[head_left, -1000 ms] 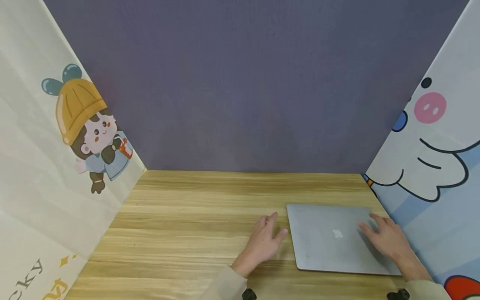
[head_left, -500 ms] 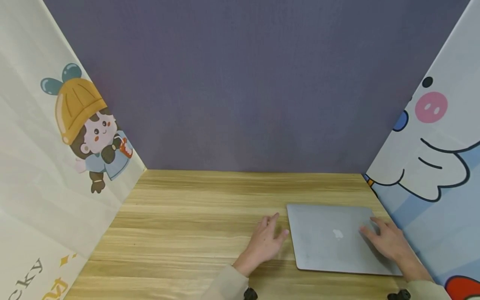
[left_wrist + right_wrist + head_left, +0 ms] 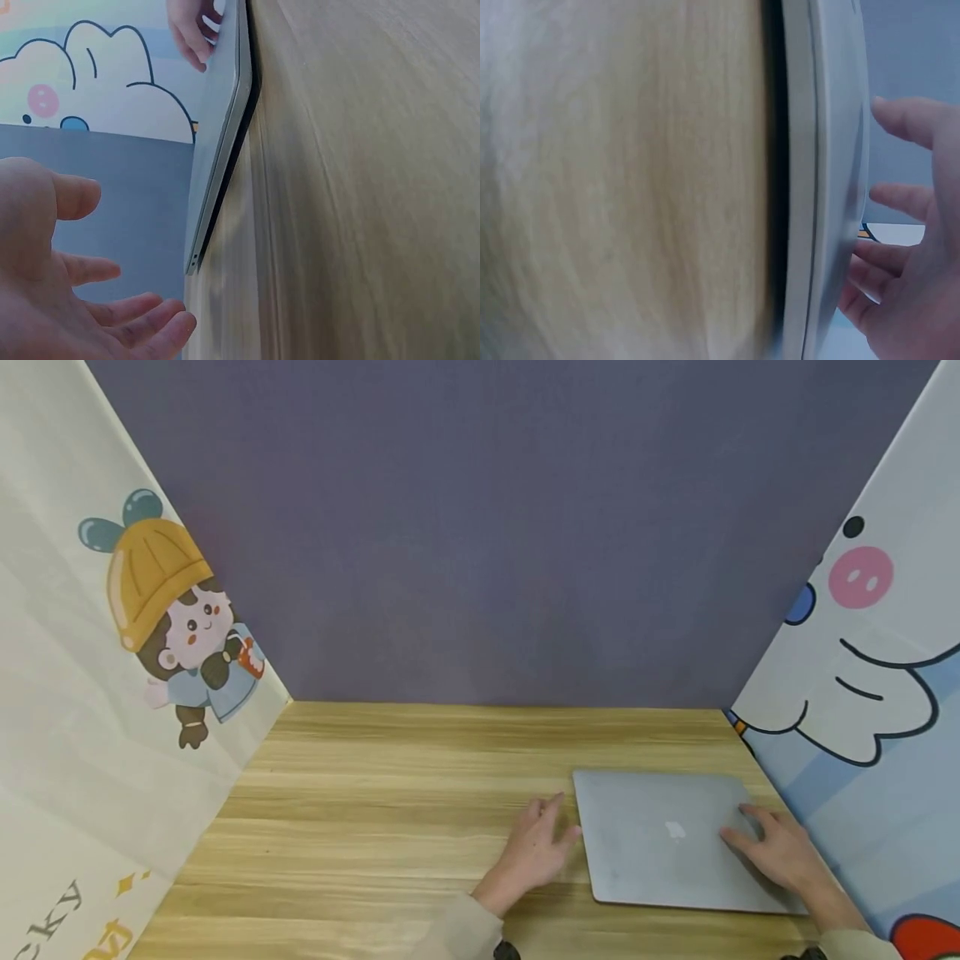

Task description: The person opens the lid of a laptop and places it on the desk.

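Observation:
A closed silver laptop (image 3: 637, 843) with a pale apple mark on its lid lies flat on the wooden table. Just left of its left edge is my left hand (image 3: 528, 853), fingers spread and holding nothing; the left wrist view shows this hand (image 3: 90, 300) apart from the laptop's side (image 3: 225, 135). Over the lid's right part reaches my right hand (image 3: 780, 852), thumb and fingers apart. Seen from the right wrist, that hand (image 3: 919, 255) is beside the lid near the laptop's edge (image 3: 802, 187); whether some fingertips touch it I cannot tell.
Wooden tabletop (image 3: 360, 827) extends to the left of the laptop. A dark grey-purple panel (image 3: 480, 543) stands at the back. Printed cartoon panels rise at the left (image 3: 52, 652) and at the right (image 3: 900, 710), the latter close to my right hand.
Both hands have shifted slightly toward me in the head view. My left hand has also edged right, closer to the laptop. The laptop stays in place.

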Available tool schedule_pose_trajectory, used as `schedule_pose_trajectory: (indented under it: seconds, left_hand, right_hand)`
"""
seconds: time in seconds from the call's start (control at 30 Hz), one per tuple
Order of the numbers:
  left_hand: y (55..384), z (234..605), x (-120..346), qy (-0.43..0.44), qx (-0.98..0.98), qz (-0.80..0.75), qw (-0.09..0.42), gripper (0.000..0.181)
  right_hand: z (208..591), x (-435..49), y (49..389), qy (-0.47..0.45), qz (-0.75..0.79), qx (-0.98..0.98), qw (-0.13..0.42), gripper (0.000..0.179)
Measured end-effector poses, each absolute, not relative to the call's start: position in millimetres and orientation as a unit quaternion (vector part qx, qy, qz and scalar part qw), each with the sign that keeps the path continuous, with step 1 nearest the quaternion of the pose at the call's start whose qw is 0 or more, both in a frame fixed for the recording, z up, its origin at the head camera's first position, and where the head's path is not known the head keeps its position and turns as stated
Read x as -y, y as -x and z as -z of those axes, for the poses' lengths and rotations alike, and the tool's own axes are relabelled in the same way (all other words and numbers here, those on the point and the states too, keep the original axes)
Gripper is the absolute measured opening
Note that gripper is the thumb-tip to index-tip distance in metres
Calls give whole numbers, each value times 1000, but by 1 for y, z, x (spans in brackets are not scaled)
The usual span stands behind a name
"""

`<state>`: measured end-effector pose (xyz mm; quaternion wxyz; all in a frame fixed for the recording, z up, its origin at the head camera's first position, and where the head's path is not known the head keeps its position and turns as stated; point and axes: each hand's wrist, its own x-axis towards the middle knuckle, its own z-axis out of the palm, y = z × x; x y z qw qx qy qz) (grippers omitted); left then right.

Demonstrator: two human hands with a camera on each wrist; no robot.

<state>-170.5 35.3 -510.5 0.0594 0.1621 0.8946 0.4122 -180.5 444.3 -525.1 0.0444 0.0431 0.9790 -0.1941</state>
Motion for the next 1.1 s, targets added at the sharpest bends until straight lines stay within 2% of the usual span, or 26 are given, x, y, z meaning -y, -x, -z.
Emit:
schedule_pose_trajectory:
  seconds: [0.47, 0.8, 1.1]
  left_hand:
    - [172, 519, -50, -153, -890, -422, 78, 64]
    - [176, 518, -63, -158, -894, -412, 81, 66]
    - [183, 522, -76, -154, -901, -398, 75, 69]
  right_hand:
    - [525, -448, 174, -40, 222, -973, 47, 79]
    - [518, -445, 173, -51, 233, -969, 69, 82]
    - [522, -447, 174, -48, 226, -971, 57, 80]
